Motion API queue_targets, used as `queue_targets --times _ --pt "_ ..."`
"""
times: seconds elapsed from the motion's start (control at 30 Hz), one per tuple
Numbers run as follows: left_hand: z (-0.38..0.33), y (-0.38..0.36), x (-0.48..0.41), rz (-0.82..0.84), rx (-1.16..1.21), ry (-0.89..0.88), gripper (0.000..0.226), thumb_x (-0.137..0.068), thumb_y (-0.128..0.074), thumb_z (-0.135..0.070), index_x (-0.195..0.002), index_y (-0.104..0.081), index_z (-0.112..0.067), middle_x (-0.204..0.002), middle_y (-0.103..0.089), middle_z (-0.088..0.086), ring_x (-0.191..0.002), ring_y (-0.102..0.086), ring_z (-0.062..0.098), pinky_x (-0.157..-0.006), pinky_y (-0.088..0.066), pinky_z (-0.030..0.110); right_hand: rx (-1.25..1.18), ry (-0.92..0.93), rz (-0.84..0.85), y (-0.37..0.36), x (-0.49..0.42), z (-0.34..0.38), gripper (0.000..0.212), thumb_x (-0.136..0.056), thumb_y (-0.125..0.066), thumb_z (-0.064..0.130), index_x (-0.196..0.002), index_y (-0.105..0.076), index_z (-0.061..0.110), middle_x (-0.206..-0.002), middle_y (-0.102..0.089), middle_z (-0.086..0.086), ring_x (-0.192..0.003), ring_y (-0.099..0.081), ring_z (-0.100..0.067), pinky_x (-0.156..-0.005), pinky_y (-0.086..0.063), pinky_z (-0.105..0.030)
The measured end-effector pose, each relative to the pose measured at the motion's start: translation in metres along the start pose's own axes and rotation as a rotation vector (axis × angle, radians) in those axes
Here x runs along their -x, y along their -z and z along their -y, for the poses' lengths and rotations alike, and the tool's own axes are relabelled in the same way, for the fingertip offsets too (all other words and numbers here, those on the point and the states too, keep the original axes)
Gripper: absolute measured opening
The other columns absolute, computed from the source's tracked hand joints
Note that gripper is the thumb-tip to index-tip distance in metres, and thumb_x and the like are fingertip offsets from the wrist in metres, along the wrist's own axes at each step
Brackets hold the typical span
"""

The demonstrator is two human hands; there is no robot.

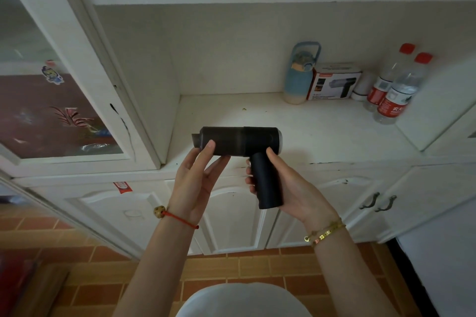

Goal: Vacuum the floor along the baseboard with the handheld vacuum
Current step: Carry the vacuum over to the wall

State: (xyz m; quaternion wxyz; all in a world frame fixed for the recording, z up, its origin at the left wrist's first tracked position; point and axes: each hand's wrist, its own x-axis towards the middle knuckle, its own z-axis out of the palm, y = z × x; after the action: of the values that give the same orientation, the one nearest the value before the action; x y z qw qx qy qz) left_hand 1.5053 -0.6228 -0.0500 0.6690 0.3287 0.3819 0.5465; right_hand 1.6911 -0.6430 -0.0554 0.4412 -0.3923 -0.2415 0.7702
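Observation:
A black handheld vacuum (239,140) hangs in front of me above the white cabinet counter (309,131), its short nozzle pointing left. My right hand (291,188) grips the vacuum's handle from the right. My left hand (198,177) holds the front of the barrel near the nozzle, thumb on its near face and fingers curled under it. The orange brick-pattern floor (231,267) lies below, meeting the base of the white cabinet (231,249).
On the counter at the back right stand a blue bottle (300,74), the vacuum's box (334,81) and two red-capped water bottles (394,90). A glass-door cabinet (59,110) rises at left. Lower cabinet doors with dark handles (378,202) are at right.

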Motion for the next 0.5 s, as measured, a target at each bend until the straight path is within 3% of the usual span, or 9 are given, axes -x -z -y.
queue_targets --times 0.17,0.5 --pt "0.001 0.001 0.001 0.021 0.002 0.011 0.043 -0.095 -0.058 -0.022 -0.134 -0.055 -0.003 -0.132 -0.064 0.011 -0.118 -0.064 0.018 -0.112 -0.041 0.04 0.104 -0.032 0.038 -0.002 -0.005 0.001 0.037 -0.086 -0.066 0.044 -0.097 -0.064 0.009 -0.086 -0.064 -0.007 -0.075 -0.061 -0.018 -0.071 -0.052 -0.028" --pt "0.002 0.001 -0.006 0.045 0.045 0.031 0.047 -0.093 -0.06 -0.022 -0.135 -0.053 -0.002 -0.133 -0.063 0.012 -0.119 -0.064 0.019 -0.109 -0.044 0.037 0.21 0.002 0.066 0.001 -0.012 0.008 0.038 -0.088 -0.059 0.047 -0.092 -0.058 0.009 -0.075 -0.06 -0.004 -0.065 -0.057 -0.015 -0.063 -0.051 -0.025"
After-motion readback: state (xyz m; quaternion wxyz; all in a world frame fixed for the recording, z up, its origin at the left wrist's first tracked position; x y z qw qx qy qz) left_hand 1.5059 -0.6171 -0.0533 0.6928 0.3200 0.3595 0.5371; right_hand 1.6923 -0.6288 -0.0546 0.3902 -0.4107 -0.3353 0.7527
